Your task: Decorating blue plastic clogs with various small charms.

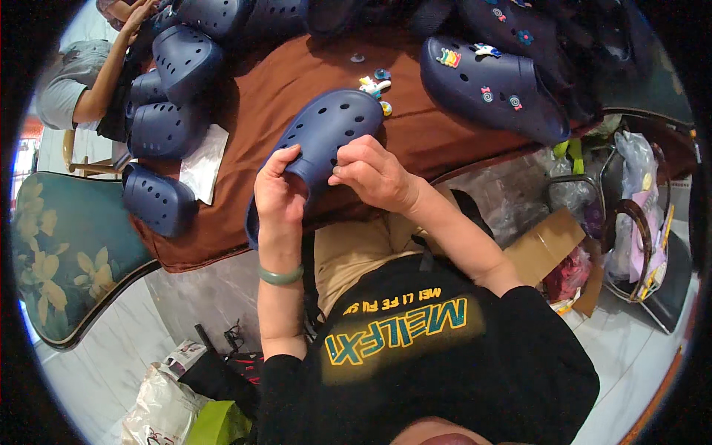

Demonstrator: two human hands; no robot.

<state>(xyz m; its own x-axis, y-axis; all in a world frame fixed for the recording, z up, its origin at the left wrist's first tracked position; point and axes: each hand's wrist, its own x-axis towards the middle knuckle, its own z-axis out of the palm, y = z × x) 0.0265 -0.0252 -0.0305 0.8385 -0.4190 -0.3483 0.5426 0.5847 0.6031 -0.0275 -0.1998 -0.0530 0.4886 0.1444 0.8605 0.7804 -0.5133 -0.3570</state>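
A navy clog (324,122) with round holes in its upper is tilted at the table's near edge, toe pointing away. My left hand (282,185) grips it by the opening, thumb on the upper and the other fingers inside. My right hand (376,174) is closed in a pinch at the right side of the upper, beside the holes; whatever is between its fingertips is hidden. Just beyond the toe lie a white figure charm (374,87), a round blue charm (382,74) and a round yellowish charm (386,109). A small clear piece (357,58) lies farther off.
Right of me sits a navy clog with several charms (475,78). More plain clogs (165,130) line the left, near a white paper (204,165), on a brown cloth (259,81). A flowered chair (70,256), a bag (638,230) and another person's arm (111,70) surround the table.
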